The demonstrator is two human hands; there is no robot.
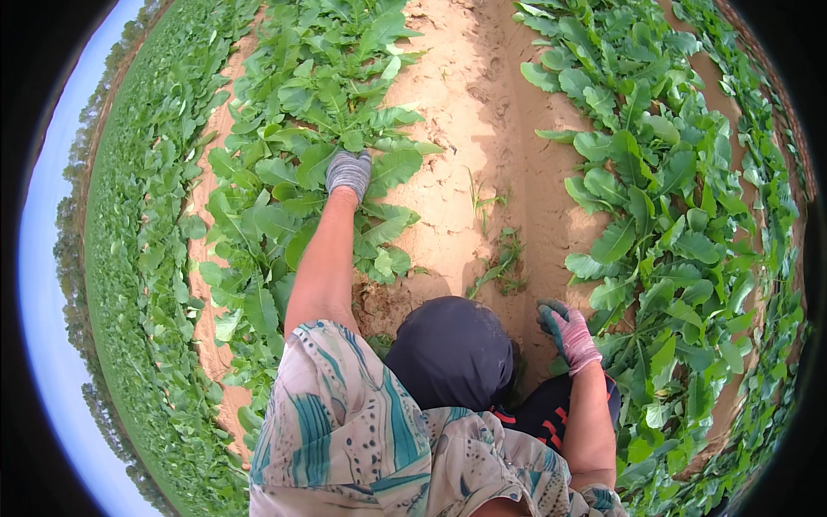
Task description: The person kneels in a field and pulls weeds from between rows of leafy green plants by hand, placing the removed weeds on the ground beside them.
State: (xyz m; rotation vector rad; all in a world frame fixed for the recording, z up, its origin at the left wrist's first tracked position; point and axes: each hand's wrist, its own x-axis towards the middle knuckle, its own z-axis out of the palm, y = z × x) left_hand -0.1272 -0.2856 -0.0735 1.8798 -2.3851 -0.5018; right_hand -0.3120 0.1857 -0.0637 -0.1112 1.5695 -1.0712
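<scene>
My left arm stretches forward into a row of broad-leaved green plants [258,220]. On that arm, my left hand [349,174] wears a grey knit glove and sits low among the leaves at the row's right side. Leaves hide its fingers, so what they grip, if anything, does not show. Lower right, my right hand [570,336], in a pink glove with dark green fingers, hangs beside my leg over the sandy furrow. Its fingers are loosely bent and a little apart, with nothing seen in them. The leaves of the right-hand plant row [642,233] are close by.
Pale sandy soil [457,95] runs between the two rows. Small weeds [504,267] grow in it ahead of my bent knee [452,353], which is in dark trousers. More crop rows [146,250] extend to the left toward distant trees [73,241].
</scene>
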